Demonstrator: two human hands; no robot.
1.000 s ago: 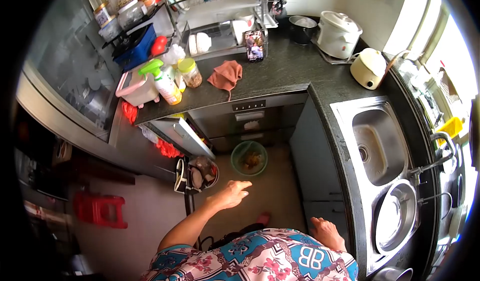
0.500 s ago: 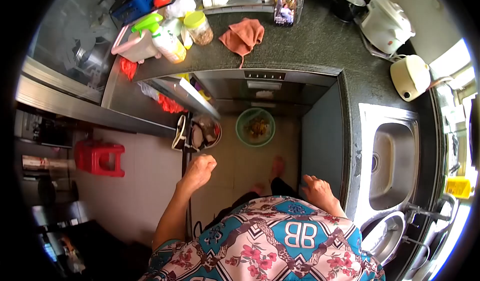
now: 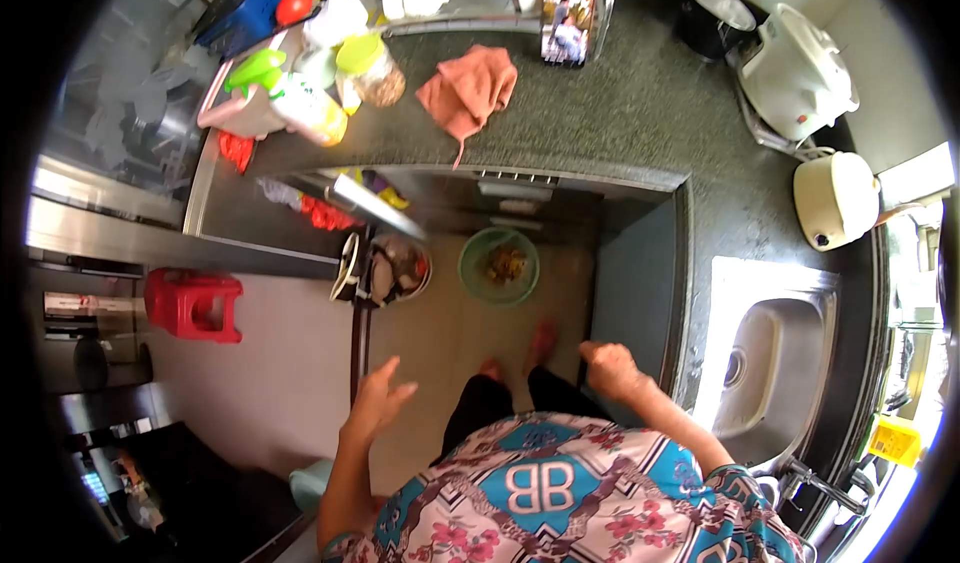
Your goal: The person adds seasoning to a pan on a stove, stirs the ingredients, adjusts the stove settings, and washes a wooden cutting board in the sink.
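Note:
My left hand (image 3: 378, 400) hangs over the floor at my left side. Its fingers are stretched out with the thumb apart, and it holds nothing. On the other side, my right hand (image 3: 612, 369) is loosely curled in front of the grey cabinet side (image 3: 632, 293), with no object showing in it. Between and beyond my hands, a green basin (image 3: 467, 275) with food scraps or peelings in it stands on the floor. Left of the basin is a bin or bucket (image 3: 427, 271) with dark and pinkish contents.
A dark counter (image 3: 600, 113) bears an orange-brown cloth (image 3: 468, 91), a propped phone (image 3: 567, 25), a jar (image 3: 372, 71) and a spray bottle (image 3: 305, 108). At right are a steel sink (image 3: 775, 363) and a cream pot (image 3: 836, 201). A red stool (image 3: 194, 305) stands left. A cabinet door (image 3: 375, 205) hangs open.
My left hand has gone from a fist to stretched fingers and sits lower in view. My right hand remains curled, slightly further left. The whole view has shifted and more of my legs shows.

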